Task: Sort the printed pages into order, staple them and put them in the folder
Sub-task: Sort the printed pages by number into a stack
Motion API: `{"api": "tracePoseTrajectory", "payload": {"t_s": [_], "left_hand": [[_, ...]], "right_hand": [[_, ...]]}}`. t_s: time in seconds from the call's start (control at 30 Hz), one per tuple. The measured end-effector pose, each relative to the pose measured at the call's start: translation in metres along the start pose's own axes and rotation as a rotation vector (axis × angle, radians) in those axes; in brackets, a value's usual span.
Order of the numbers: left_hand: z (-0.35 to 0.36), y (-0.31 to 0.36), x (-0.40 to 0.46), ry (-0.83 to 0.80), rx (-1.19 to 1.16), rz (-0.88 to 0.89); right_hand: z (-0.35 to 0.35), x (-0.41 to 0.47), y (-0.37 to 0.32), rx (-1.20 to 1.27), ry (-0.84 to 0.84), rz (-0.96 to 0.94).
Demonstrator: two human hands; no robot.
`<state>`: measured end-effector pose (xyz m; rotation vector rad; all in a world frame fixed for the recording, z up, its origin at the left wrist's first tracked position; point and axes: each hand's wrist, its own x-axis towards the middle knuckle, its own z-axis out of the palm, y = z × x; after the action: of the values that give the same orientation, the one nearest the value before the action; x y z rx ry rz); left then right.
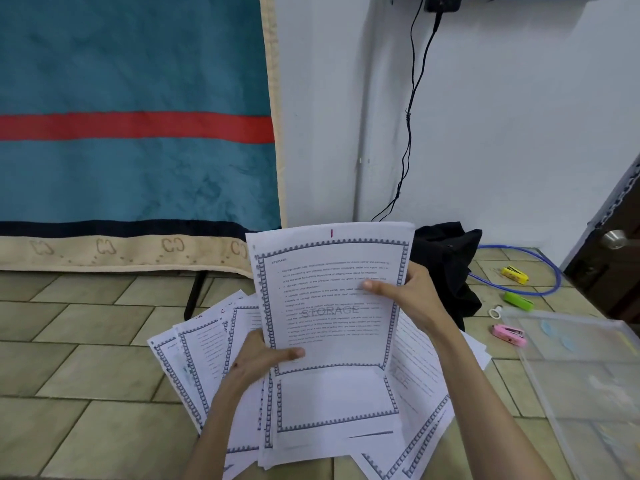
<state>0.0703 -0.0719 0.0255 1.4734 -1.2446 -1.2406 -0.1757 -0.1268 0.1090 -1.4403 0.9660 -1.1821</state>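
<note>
Tiled floor serves as the worktop. Both hands pinch one printed page (332, 292) upright: left hand (258, 358) at its lower edge, right hand (412, 296) at its side. Beneath the hands, loose pages (346, 410) fan out; these could slide or get shuffled if brushed. Right of the right hand lie the clear folder (585, 375) and pink stapler (509, 335). Readable: "STORAGE", a red "1".
</note>
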Motion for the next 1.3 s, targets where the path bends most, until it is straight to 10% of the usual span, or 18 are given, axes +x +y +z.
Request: {"api": "tracePoseTrajectory", "payload": {"t_s": [0.3,1.3], "left_hand": [[-0.014,0.091,-0.001,0.24,-0.162,0.33],[0.01,0.041,0.001,0.273,-0.157,0.202]], "right_hand": [[0.008,0.0,-0.005,0.01,-0.006,-0.017],[0.008,-0.014,0.021,-0.017,-0.01,0.128]]}}
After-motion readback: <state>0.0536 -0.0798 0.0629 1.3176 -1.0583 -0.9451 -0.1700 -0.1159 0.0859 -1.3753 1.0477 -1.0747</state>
